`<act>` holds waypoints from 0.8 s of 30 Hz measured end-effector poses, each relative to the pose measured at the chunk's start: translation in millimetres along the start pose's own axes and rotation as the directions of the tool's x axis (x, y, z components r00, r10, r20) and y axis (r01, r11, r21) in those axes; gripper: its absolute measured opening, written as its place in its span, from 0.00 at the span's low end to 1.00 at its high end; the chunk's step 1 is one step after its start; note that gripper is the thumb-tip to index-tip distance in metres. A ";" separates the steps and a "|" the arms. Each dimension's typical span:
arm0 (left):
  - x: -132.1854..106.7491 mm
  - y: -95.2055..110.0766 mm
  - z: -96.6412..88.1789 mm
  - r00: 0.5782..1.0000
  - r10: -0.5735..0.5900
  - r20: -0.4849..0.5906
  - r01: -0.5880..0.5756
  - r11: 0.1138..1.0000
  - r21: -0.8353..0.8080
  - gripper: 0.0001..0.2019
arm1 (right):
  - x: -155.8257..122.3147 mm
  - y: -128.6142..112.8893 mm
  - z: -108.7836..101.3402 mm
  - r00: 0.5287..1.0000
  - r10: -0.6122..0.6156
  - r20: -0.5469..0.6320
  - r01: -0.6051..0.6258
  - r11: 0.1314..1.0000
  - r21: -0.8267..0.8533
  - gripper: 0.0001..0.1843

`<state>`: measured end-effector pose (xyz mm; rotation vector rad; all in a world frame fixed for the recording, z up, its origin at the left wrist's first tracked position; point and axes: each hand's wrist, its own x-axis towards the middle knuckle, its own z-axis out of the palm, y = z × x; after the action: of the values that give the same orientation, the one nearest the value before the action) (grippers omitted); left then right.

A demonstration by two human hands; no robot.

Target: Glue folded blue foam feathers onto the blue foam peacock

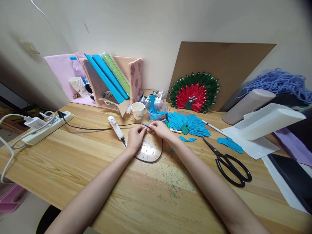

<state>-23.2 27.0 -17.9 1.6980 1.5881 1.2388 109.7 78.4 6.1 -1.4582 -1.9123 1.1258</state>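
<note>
My left hand (136, 138) and my right hand (159, 129) meet over the middle of the table, fingertips pinched close together. Whatever is between them is too small or hidden to make out. Left of my left hand lies a white tool like a small glue gun (115, 127), its black cord (156, 161) looping under my hands. Just right of my right hand sits a fan of blue paper petals (195, 125) with a green bird-shaped piece (185, 129). Loose blue petals (187, 139) lie in front of it. A green marker (167, 121) stands beside the fan.
Behind my hands are a paper cup (137, 110) and a clear bowl (156, 113) holding blue scraps. Large black scissors (230, 165) lie right of my right forearm. A power strip (46, 128) sits left. Brown cardboard (229, 61) leans on the wall behind a red-and-green fan (195, 92).
</note>
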 end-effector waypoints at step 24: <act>2.4 2.8 4.9 0.990 -0.137 0.015 0.136 0.951 -0.279 0.12 | -27.4 -20.3 -3.0 0.988 -0.152 -0.022 0.116 0.834 -0.539 0.11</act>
<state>-17.8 29.9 -17.0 1.3872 1.4286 1.3263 109.6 51.6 27.4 -1.5710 -2.3602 0.4777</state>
